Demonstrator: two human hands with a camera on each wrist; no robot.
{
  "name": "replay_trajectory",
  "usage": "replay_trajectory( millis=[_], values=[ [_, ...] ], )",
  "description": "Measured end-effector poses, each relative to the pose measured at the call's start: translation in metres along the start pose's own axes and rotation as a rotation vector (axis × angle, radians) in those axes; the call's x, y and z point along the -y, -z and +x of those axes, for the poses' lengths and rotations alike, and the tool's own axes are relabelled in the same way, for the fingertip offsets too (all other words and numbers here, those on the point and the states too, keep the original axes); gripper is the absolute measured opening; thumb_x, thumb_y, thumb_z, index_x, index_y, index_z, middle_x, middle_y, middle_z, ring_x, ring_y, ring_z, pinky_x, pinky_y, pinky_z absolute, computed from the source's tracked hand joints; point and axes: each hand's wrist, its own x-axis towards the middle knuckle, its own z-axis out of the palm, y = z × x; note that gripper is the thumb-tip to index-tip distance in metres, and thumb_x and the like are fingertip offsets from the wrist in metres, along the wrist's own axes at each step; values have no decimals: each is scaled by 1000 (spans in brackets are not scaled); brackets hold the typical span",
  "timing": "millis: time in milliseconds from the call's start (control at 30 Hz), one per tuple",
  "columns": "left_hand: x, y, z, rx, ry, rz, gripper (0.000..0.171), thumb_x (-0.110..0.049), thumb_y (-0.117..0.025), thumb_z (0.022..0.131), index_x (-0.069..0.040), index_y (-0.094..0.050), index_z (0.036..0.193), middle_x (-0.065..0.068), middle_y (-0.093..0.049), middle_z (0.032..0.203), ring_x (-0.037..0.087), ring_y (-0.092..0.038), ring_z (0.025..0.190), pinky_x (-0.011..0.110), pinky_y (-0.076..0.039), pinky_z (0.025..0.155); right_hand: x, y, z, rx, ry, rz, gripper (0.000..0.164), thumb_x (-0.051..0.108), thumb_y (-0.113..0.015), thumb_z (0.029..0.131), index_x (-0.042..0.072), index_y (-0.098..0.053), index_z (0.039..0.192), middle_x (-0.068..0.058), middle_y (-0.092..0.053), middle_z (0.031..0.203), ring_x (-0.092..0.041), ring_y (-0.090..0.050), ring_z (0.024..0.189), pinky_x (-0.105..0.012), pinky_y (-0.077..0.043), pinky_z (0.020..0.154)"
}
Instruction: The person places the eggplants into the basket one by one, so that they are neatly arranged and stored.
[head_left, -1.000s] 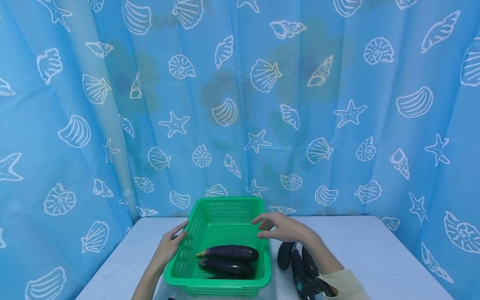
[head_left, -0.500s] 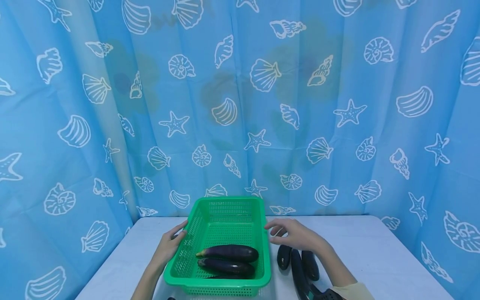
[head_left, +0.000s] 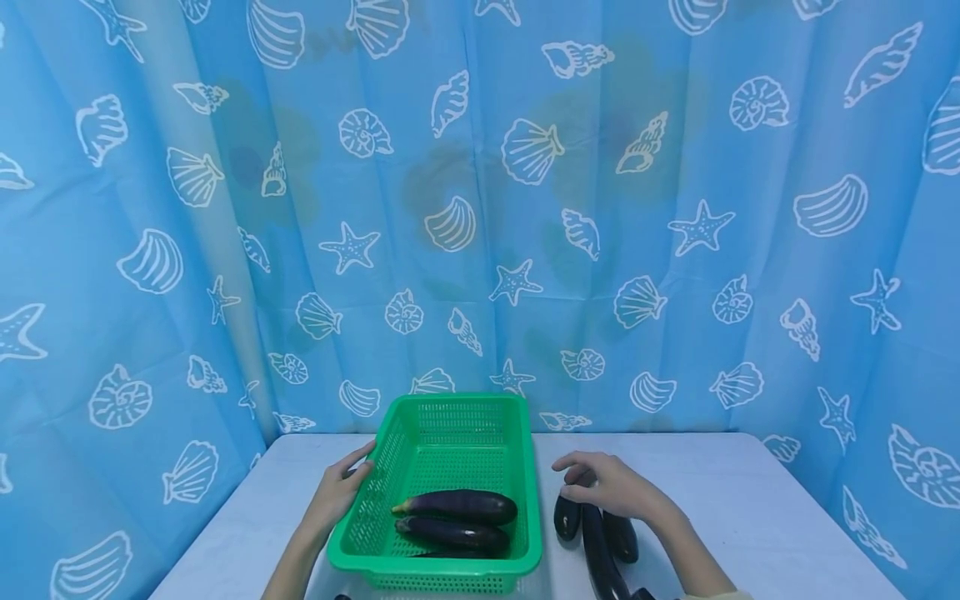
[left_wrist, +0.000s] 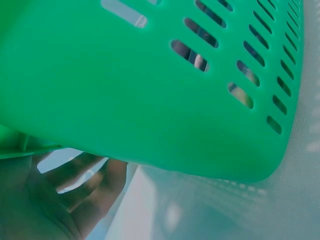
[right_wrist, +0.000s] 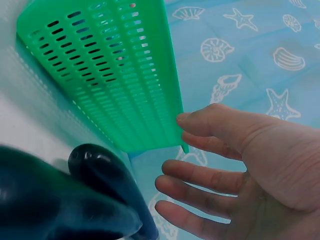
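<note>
Your right hand (head_left: 611, 483) is at the loose eggplants, right of the green perforated plastic basket (head_left: 435, 567). Fingers released: thumb and fingers apart, slightly bent, nothing between them. Your left hand (head_left: 335, 496) is on the basket's left rim, fingers fairly straight against it; no curl round the rim that I can see.

Where the stock is: three glossy dark-purple eggplants on the white-covered table (head_left: 750, 517): a short-looking one (head_left: 566, 523) nearest the basket, a long one (head_left: 598, 552) in the middle, running toward the bottom edge of the head view, and one (head_left: 622, 540) on the far right. Inside the basket, crosswise at the near end: a dark eggplant with a pale tip (head_left: 465, 505), a second dark eggplant (head_left: 450, 532) in front of it, plus a sliver of another by the near wall, mostly hidden.

My read: this is a right-hand pick with the left bracing. Take the short one first; the middle one lies close beside it, so slide your thumb down the basket side and spread fingers over the top. Grip mid-body; skin looks slick and the round body could roll. Lift straight up past the rim before moving left. Lay it crosswise behind the pale-tipped one, where floor shows. Left hand: steady pressure, no lifting.
</note>
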Motion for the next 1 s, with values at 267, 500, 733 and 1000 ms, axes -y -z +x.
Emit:
replay_trajectory(
  millis=[267,500,733,1000],
  values=[
    [0,1,-2,0,-7,3,45,-26,-47,104,-13,-46,148,24,-50,145,42,-56,126,50,-50,96,-9,0,-9,-22,-35,15,35,28,-65,94,13,-63,126,-17,-69,113,-32,-66,104,-54,-53,88],
    [0,0,-1,2,-6,-8,45,-26,-47,104,-13,-46,147,23,-49,146,42,-56,126,49,-51,96,-16,3,-13,-78,-110,7,35,28,-67,92,14,-64,124,-12,-70,110,-31,-67,101,-49,-56,82],
    [0,1,0,5,12,-10,46,-27,-47,104,-14,-46,148,23,-48,147,42,-55,127,50,-50,97,-17,3,-14,-138,-209,3,39,27,-71,88,12,-64,123,-10,-70,107,-29,-67,98,-46,-57,77],
    [0,1,-1,2,10,-10,45,-26,-47,104,-14,-46,147,22,-50,146,41,-56,126,49,-50,97,-19,3,-16,-191,-291,-21,51,33,-76,83,9,-63,126,-15,-69,112,-34,-66,104,-50,-56,80]
  ],
)
